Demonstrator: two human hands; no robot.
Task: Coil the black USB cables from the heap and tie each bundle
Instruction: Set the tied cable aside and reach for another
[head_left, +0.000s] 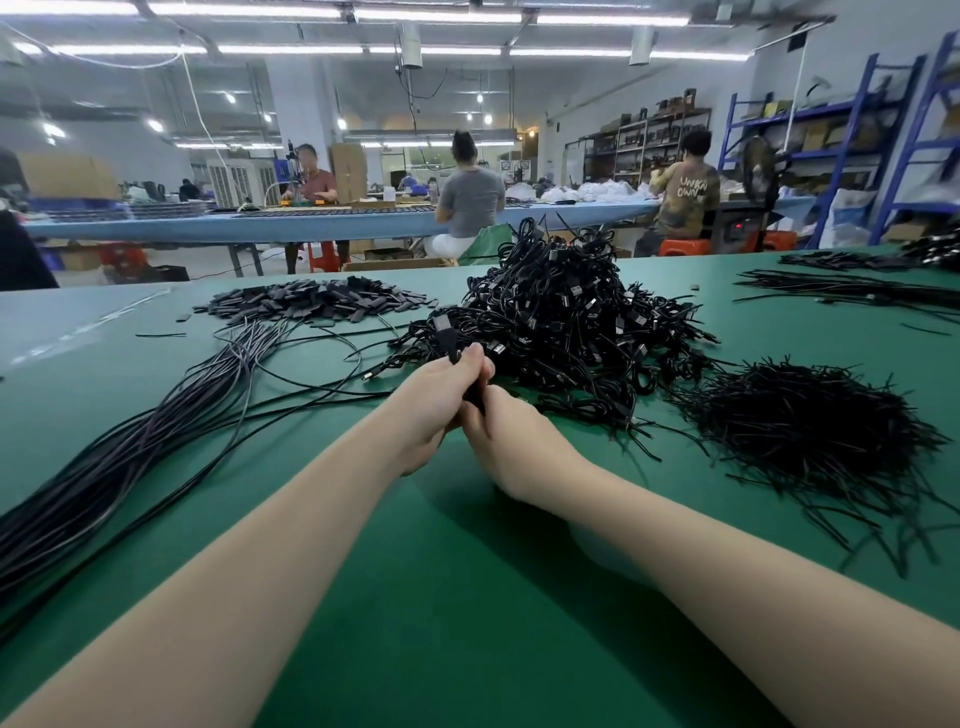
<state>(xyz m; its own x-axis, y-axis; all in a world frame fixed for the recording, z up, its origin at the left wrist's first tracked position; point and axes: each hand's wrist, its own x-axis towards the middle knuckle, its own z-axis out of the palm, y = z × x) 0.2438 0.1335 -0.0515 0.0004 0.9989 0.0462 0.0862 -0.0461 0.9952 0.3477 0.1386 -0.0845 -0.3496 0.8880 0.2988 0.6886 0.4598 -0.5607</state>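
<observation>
My left hand (434, 410) and my right hand (506, 441) meet at the middle of the green table (441, 597), both gripping one coiled black cable bundle (470, 387). Its USB plug (448, 338) sticks up above my left fingers. Straight behind my hands rises a tall heap of coiled, tied black cables (566, 312). Long uncoiled black cables (156, 426) run along the left side toward the near left edge. A pile of black twist ties (810, 431) lies to the right of my hands.
Flat black tags (322, 304) lie scattered at the back left. More cables and ties (857, 286) lie at the far right. Beyond the table, several people sit at a blue workbench (311, 221); blue shelving (831, 145) stands at the right.
</observation>
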